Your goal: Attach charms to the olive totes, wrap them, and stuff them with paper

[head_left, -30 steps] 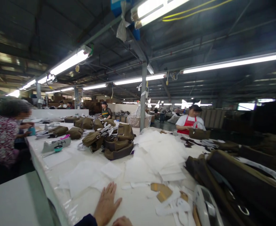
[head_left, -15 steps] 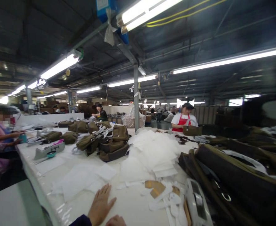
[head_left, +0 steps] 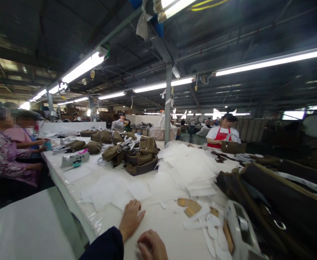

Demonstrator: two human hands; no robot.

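My left hand (head_left: 132, 219), in a dark blue sleeve (head_left: 106, 245), rests palm down on the white table by the near edge of some loose white sheets (head_left: 115, 191). Its fingers are slightly bent and the thumb stands apart. Lower and to the right, my right hand (head_left: 153, 245) hovers over or touches the table; which one, I cannot tell. Its fingers curl loosely, a little blurred, with no object visible in them. Beyond the hands lies a heap of thin white sheets (head_left: 185, 166).
Cardboard pieces and white strips (head_left: 211, 220) lie right of my hands, beside a grey tape dispenser (head_left: 241, 227). Olive bags (head_left: 136, 155) are piled mid-table; larger dark bags (head_left: 282, 195) fill the right. Another dispenser (head_left: 75, 159) stands left. Co-workers sit along the left; one in a red apron (head_left: 220, 135) stands opposite.
The view has swung left, shifting the scene rightward. My left hand's spread fingers have drawn in and bent. More of my right hand has come into view, its fingers curled.
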